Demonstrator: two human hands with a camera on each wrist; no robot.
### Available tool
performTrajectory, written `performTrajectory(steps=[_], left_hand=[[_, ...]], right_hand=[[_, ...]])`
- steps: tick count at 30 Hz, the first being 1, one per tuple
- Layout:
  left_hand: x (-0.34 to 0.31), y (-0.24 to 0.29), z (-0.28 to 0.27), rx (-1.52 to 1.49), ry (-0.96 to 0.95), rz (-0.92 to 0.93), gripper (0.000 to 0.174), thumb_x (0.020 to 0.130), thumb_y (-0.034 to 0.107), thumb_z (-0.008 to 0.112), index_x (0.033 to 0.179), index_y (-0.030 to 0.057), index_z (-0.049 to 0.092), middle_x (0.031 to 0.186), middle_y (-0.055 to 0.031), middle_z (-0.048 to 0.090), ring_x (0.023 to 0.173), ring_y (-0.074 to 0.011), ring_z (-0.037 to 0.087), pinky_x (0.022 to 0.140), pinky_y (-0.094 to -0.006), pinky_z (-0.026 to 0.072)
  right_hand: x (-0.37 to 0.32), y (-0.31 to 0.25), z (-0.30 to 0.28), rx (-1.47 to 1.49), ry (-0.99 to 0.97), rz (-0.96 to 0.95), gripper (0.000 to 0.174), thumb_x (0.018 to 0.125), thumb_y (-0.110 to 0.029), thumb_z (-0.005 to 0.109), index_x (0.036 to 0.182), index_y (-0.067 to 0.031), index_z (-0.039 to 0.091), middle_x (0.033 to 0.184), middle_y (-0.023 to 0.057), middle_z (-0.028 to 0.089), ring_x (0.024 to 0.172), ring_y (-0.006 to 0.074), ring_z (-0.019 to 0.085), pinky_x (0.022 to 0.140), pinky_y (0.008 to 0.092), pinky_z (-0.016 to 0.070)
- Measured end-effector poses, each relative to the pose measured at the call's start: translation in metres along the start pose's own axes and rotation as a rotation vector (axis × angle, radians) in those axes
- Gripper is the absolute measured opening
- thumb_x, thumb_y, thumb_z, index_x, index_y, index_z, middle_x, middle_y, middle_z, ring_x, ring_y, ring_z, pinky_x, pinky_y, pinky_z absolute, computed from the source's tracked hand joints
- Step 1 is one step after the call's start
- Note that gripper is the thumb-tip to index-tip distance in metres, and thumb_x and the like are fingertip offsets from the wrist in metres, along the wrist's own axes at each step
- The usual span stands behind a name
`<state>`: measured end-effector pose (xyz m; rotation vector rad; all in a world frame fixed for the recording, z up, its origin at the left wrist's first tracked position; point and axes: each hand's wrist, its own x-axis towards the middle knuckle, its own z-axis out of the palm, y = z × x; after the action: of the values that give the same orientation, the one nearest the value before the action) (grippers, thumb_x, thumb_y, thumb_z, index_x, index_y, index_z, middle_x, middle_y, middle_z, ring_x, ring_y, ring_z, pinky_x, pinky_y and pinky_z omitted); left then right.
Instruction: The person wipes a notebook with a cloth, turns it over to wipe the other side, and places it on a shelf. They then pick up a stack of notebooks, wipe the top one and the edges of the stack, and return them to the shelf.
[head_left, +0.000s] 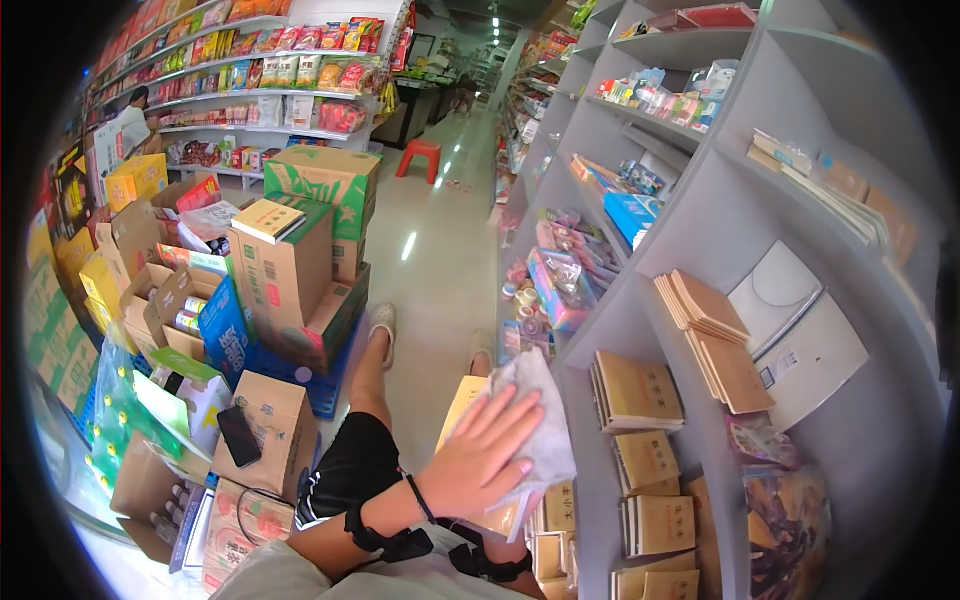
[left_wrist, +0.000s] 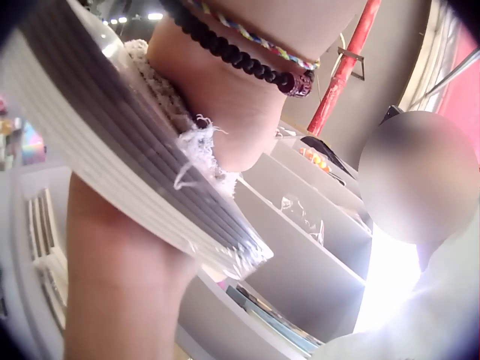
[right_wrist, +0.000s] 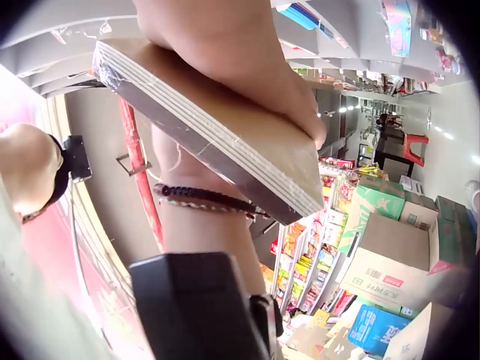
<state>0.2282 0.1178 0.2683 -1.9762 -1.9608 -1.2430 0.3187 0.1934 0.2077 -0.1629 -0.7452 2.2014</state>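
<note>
The grey shelf unit (head_left: 742, 205) is filling the right side of the head view, and its bays are holding stacks of brown notebooks. Across the aisle from that unit, cardboard boxes (head_left: 290, 265) are standing in piles. Just in front of the unit's lower bays, the person is holding a shrink-wrapped pack of notebooks (head_left: 462, 402) clear of the shelves. The right hand (right_wrist: 232, 52) is carrying it from beneath, fingers stretched along the brown cover. The left hand (head_left: 480, 455) is lying flat on top, fingers straight, pressing a white cloth (head_left: 545, 420) against the upper face. The pack is thus sitting between the two hands. Wiping well here probably means holding the lower hand level, spreading the cloth under the whole palm, and stroking toward the unit without the frayed hem snagging the wrap.
</note>
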Motion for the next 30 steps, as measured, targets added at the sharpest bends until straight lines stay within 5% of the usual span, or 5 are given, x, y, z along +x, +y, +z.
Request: performTrajectory(steps=[12, 20, 24, 26, 30], left_hand=[[-0.017, -0.027, 0.017, -0.417, 0.057, -0.303, 0.061, 0.093, 0.024, 0.039, 0.139, -0.0043, 0.01, 0.131, -0.0329, 0.034, 0.12, -0.0379, 0.041, 0.099, -0.0356, 0.0333], [-0.023, -0.033, 0.044, -0.24, 0.191, -0.104, 0.066, 0.092, 0.026, 0.044, 0.137, -0.0073, 0.009, 0.118, -0.0354, 0.044, 0.102, -0.0401, 0.054, 0.09, -0.0382, 0.0409], [-0.026, -0.042, 0.033, -0.411, 0.106, -0.348, 0.068, 0.092, 0.025, 0.045, 0.137, -0.0072, 0.006, 0.133, -0.0345, 0.028, 0.121, -0.0382, 0.041, 0.1, -0.0343, 0.0332], [-0.027, -0.058, 0.028, -0.287, 0.308, -0.3, 0.067, 0.093, 0.025, 0.044, 0.138, -0.0068, 0.006, 0.137, -0.0314, 0.026, 0.129, -0.0356, 0.031, 0.105, -0.0333, 0.0254], [-0.029, -0.067, 0.001, -0.819, 0.308, -0.405, 0.068, 0.093, 0.025, 0.044, 0.139, -0.0055, 0.003, 0.145, -0.0258, 0.009, 0.137, -0.0288, 0.01, 0.109, -0.0309, 0.0127]], right_hand=[[0.007, -0.011, -0.005, 0.075, -0.13, -0.221, 0.079, 0.08, -0.062, 0.039, 0.138, -0.0097, 0.03, 0.136, 0.0114, 0.039, 0.119, 0.0328, 0.042, 0.098, 0.0472, 0.0349], [0.051, -0.026, -0.047, 0.122, -0.084, -0.218, 0.065, 0.088, -0.054, 0.032, 0.135, -0.0093, 0.036, 0.135, 0.0115, 0.04, 0.118, 0.0334, 0.043, 0.098, 0.0486, 0.0346], [0.03, -0.015, -0.025, -0.023, 0.138, -0.108, 0.064, 0.088, -0.053, 0.032, 0.135, -0.0096, 0.036, 0.136, 0.0116, 0.039, 0.119, 0.033, 0.043, 0.099, 0.0493, 0.0331], [0.031, -0.011, -0.035, 0.19, -0.3, 0.118, 0.064, 0.089, -0.052, 0.031, 0.135, -0.0085, 0.035, 0.136, 0.0123, 0.039, 0.119, 0.0326, 0.043, 0.098, 0.0479, 0.0345], [0.018, 0.006, -0.023, 0.32, -0.159, 0.212, 0.064, 0.089, -0.051, 0.032, 0.135, -0.0071, 0.034, 0.135, 0.0134, 0.04, 0.117, 0.0323, 0.045, 0.097, 0.0459, 0.0362]])
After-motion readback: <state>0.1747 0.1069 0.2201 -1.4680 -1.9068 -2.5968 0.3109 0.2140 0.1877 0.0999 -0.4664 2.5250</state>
